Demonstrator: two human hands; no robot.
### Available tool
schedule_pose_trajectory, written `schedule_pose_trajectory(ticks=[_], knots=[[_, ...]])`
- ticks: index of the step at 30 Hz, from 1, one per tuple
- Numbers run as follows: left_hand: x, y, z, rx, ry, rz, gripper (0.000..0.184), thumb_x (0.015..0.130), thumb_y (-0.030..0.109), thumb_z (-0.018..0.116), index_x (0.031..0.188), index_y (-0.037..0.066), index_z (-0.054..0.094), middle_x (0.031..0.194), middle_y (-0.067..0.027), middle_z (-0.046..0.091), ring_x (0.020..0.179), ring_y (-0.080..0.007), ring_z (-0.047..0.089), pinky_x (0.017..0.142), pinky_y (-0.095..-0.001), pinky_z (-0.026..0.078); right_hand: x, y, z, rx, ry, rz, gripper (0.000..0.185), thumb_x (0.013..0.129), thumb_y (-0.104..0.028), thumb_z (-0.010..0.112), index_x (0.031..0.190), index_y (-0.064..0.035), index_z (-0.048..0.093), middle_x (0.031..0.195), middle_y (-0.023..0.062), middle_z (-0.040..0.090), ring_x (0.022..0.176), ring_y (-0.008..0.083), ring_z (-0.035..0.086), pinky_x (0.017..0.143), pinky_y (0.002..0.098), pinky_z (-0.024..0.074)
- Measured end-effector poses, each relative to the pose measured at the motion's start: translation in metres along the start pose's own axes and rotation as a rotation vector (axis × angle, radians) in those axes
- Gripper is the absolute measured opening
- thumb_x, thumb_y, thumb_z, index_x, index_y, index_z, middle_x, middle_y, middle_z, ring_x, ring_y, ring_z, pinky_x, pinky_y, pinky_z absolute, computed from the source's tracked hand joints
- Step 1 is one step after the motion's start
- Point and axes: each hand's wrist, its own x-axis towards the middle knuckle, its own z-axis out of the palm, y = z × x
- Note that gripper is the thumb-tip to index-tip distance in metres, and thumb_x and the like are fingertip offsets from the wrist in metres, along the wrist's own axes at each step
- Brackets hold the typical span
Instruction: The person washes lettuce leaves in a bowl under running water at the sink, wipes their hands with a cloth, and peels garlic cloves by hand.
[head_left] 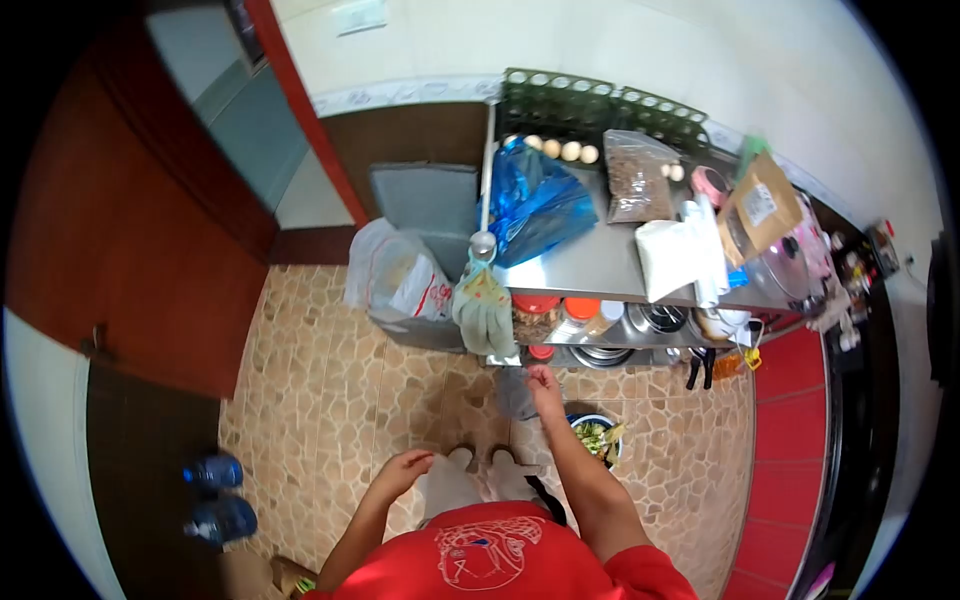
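My right hand (543, 392) is closed on the edge of a thin, see-through plastic bag (516, 395), which hangs to its left just in front of the metal shelf unit. My left hand (404, 468) is held low by my left thigh, fingers loosely stretched toward the middle, with nothing visible in them. Close to my right forearm, a bowl of green vegetable pieces (598, 438) stands on the floor. A pair of pale gloves (486, 310) hangs at the shelf's left corner, ahead of my right hand.
The steel counter (615, 250) bears a blue plastic bag (540, 205), eggs (570, 151), a bag of brown pieces (638, 180) and a paper pouch (762, 208). Jars (580, 309) stand on the shelf below. Left are a lined bin (400, 275), wooden door (130, 220) and water bottles (220, 520).
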Motion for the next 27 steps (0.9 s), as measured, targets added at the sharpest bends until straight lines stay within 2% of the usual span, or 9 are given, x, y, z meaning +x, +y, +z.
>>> schedule_pose_trajectory(ticks=[2, 7, 11, 12, 17, 20, 25, 26, 27], knots=[[0.025, 0.035, 0.000, 0.145, -0.168, 0.037, 0.035, 0.086, 0.028, 0.057, 0.110, 0.003, 0.057, 0.092, -0.0024, 0.060, 0.084, -0.0113, 0.054, 0.074, -0.0242, 0.043, 0.017, -0.029, 0.003, 0.164, 0.008, -0.079, 0.044, 0.078, -0.002, 0.056, 0.122, -0.0070, 0.047, 0.119, 0.0096, 0.053, 0.110, 0.0161, 0.049, 0.089, 0.0263, 0.0393], [0.058, 0.093, 0.004, 0.246, -0.264, 0.194, 0.036, 0.087, 0.027, 0.056, 0.113, 0.002, 0.055, 0.095, -0.0034, 0.060, 0.089, -0.0112, 0.053, 0.077, -0.0259, 0.042, 0.072, -0.095, 0.049, -0.274, -0.120, -0.075, 0.074, 0.068, -0.009, 0.067, 0.135, -0.0092, 0.034, 0.130, 0.0154, 0.043, 0.119, 0.0273, 0.043, 0.098, 0.0328, 0.0333], [0.043, 0.091, -0.013, 0.132, -0.414, 0.181, 0.037, 0.088, 0.029, 0.055, 0.114, 0.003, 0.054, 0.097, -0.0040, 0.060, 0.091, -0.0115, 0.053, 0.079, -0.0265, 0.042, 0.080, -0.079, 0.068, -0.390, -0.025, 0.011, 0.051, 0.063, -0.017, 0.071, 0.111, -0.0074, 0.056, 0.114, 0.0167, 0.054, 0.109, 0.0259, 0.050, 0.091, 0.0332, 0.0387], [0.038, 0.084, -0.022, 0.128, -0.414, 0.166, 0.037, 0.088, 0.029, 0.055, 0.114, 0.003, 0.054, 0.097, -0.0040, 0.060, 0.091, -0.0115, 0.053, 0.079, -0.0265, 0.042, 0.068, -0.066, 0.072, -0.528, 0.143, -0.115, 0.023, 0.066, -0.012, 0.069, 0.085, -0.0045, 0.058, 0.090, 0.0082, 0.060, 0.086, 0.0182, 0.055, 0.076, 0.0305, 0.0435], [0.040, 0.056, -0.056, 0.190, -0.393, -0.158, 0.039, 0.088, 0.033, 0.054, 0.113, 0.004, 0.056, 0.105, -0.0060, 0.059, 0.097, -0.0148, 0.053, 0.082, -0.0271, 0.041, -0.017, -0.042, 0.061, -0.685, 0.149, -0.145, 0.023, 0.074, -0.018, 0.067, 0.090, -0.0061, 0.056, 0.070, 0.0033, 0.056, 0.064, 0.0145, 0.051, 0.064, 0.0265, 0.0436], [0.060, 0.053, -0.050, 0.168, -0.406, -0.066, 0.045, 0.088, 0.035, 0.053, 0.122, 0.006, 0.049, 0.117, -0.0082, 0.053, 0.109, -0.0175, 0.048, 0.090, -0.0292, 0.038, -0.059, -0.052, 0.070, -0.603, 0.073, -0.083, 0.020, 0.081, -0.020, 0.064, 0.091, -0.0046, 0.055, 0.069, 0.0004, 0.053, 0.061, 0.0108, 0.050, 0.063, 0.0238, 0.0426], [0.081, 0.068, -0.014, -0.354, -0.328, 0.072, 0.072, 0.087, 0.061, 0.034, 0.136, 0.009, 0.030, 0.136, -0.0094, 0.034, 0.128, -0.0230, 0.029, 0.100, -0.0375, 0.029, -0.126, -0.127, 0.127, 0.485, -0.159, 0.366, 0.029, 0.094, -0.030, 0.042, 0.091, -0.0056, 0.056, 0.074, 0.0024, 0.058, 0.062, 0.0102, 0.054, 0.053, 0.0227, 0.0441], [0.069, 0.086, 0.000, -0.615, -0.368, 0.192, 0.076, 0.084, 0.066, 0.028, 0.130, 0.007, 0.037, 0.123, -0.0135, 0.047, 0.115, -0.0250, 0.046, 0.092, -0.0393, 0.040, -0.129, -0.133, 0.145, 0.692, -0.195, 0.426, 0.034, 0.095, -0.033, 0.039, 0.092, -0.0039, 0.056, 0.073, 0.0028, 0.058, 0.060, 0.0116, 0.056, 0.049, 0.0224, 0.0439], [0.085, 0.057, -0.007, -0.872, -0.557, -0.051, 0.072, 0.085, 0.064, 0.029, 0.115, 0.002, 0.049, 0.101, -0.0148, 0.059, 0.088, -0.0243, 0.060, 0.072, -0.0364, 0.051, -0.122, -0.102, 0.149, 0.838, -0.369, 0.437, 0.032, 0.093, -0.031, 0.042, 0.089, -0.0036, 0.057, 0.071, 0.0043, 0.058, 0.060, 0.0137, 0.058, 0.049, 0.0236, 0.0455]])
